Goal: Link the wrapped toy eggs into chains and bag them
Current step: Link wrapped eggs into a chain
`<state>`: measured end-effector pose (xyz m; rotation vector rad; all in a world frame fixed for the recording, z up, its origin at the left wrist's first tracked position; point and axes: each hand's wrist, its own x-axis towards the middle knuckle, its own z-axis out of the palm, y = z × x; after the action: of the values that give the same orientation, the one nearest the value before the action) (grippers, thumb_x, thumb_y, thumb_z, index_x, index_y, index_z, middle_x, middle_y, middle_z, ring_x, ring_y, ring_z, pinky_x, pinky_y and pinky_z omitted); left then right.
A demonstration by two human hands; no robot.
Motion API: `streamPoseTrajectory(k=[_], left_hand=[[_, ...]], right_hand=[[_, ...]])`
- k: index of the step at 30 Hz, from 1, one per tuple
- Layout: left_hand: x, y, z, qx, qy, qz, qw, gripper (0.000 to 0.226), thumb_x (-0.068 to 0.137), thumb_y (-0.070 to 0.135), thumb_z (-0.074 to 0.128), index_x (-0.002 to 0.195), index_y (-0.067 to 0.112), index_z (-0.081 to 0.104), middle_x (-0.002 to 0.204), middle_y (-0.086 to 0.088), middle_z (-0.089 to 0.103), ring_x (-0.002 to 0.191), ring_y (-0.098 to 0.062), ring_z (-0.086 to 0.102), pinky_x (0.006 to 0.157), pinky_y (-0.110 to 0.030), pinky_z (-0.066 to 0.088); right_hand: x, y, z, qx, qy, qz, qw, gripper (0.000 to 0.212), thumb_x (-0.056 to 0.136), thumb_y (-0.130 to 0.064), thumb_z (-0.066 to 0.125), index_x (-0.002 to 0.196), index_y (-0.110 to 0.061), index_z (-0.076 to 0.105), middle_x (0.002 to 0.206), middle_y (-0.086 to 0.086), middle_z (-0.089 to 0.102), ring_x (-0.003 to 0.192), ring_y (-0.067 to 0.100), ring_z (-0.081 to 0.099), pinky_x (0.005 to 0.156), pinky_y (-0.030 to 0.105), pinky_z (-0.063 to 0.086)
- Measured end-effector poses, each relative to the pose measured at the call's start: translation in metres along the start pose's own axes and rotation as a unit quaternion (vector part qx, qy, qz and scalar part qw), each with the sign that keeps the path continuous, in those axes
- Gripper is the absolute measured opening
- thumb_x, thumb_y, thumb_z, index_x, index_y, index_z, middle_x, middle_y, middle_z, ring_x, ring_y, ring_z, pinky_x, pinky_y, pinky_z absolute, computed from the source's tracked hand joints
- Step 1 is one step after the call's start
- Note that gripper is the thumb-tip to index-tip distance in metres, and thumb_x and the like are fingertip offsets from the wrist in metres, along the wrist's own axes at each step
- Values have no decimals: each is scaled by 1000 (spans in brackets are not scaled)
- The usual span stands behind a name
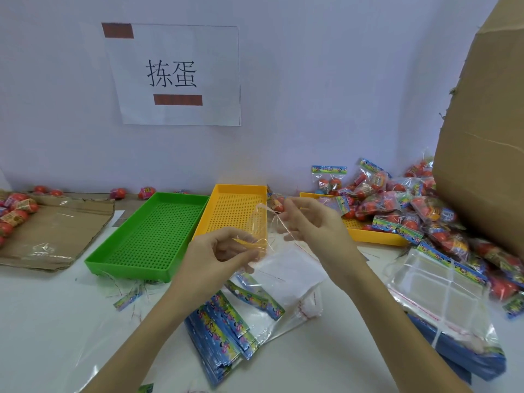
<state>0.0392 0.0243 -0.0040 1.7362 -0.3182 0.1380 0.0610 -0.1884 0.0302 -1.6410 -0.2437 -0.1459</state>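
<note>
A clear plastic bag [262, 231] hangs in the air between both hands, above the table's middle. My left hand [221, 252] pinches its lower left edge with thumb and curled fingers. My right hand [307, 219] pinches the upper right edge, its other fingers spread. Under the hands lies a stack of empty bags with blue printed headers [224, 324]. Loose red wrapped eggs [17, 214] lie at the far left on flattened cardboard [56, 231]. Bagged eggs [425, 217] are heaped at the right.
A green perforated tray [147, 234] and a yellow tray [235, 211] stand side by side, both bare. A second yellow tray [374, 235] sits under the bagged heap. A tall cardboard box [482, 137] blocks the right. More clear bags [442, 296] lie lower right.
</note>
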Motion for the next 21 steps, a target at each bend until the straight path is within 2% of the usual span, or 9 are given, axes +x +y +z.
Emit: streamPoseTrajectory(k=[2,5,8,9,11,13,15,18,21], left_hand=[[-2,0,1,27,5,18,999,24,81,13,88,101,18,77,81,-7,79,69,-26,77,73,-32,63],[-2,-1,2,56,5,32,998,28,77,16,91,101,22,77,73,-4,72,66,-18,72,69,-34,62],[-1,2,1,50,0,24,998,27,74,19,92,96,23,76,67,-17,54,60,-18,55,60,-40,58],[-1,3,0,44,-4,20,999,24,74,21,93,92,24,76,67,-18,50,58,-19,54,56,-35,57],[-1,6,-3,45,-15,10,999,18,73,25,92,82,25,76,63,-18,53,53,-17,57,52,-23,51],[-1,7,-5,45,-32,-2,998,18,72,29,91,76,23,75,56,-9,58,49,-15,59,49,-19,48],[-1,6,-6,35,-45,-10,998,18,73,31,90,77,21,75,57,-2,62,50,-15,61,50,-20,49],[0,6,-6,23,-53,-9,998,19,73,34,89,80,22,76,63,-9,67,54,-19,63,56,-23,52],[0,5,-6,13,-62,-12,998,21,75,34,88,90,24,77,80,-12,74,67,-33,67,67,-31,56]], right_hand=[[0,3,-2,-41,-33,27,998,35,85,-50,72,112,-28,70,97,-7,78,89,9,74,70,19,57],[0,6,-5,-21,-55,68,996,19,85,-35,80,102,-27,77,96,-2,78,89,15,73,74,21,59],[-3,4,-8,7,-79,71,994,25,78,-39,81,95,-22,82,91,1,76,79,12,68,73,21,57],[-3,3,-9,9,-83,68,994,25,77,-39,80,94,-20,82,91,3,77,78,11,68,72,21,56],[-2,2,-10,0,-95,58,994,22,83,-35,78,96,-18,81,94,6,79,79,13,70,70,21,56],[-3,1,-9,8,-114,62,992,19,92,-29,72,101,-14,79,96,8,79,78,15,71,68,21,55],[-3,0,-9,9,-122,63,991,17,97,-25,68,102,-13,78,96,8,79,77,16,72,66,21,55],[-2,1,-10,-30,-115,47,992,13,96,-20,69,104,-16,78,92,5,80,77,16,73,68,22,56],[-2,2,-13,-68,-128,43,988,14,100,-13,65,107,-19,76,98,1,80,86,19,76,72,25,59]])
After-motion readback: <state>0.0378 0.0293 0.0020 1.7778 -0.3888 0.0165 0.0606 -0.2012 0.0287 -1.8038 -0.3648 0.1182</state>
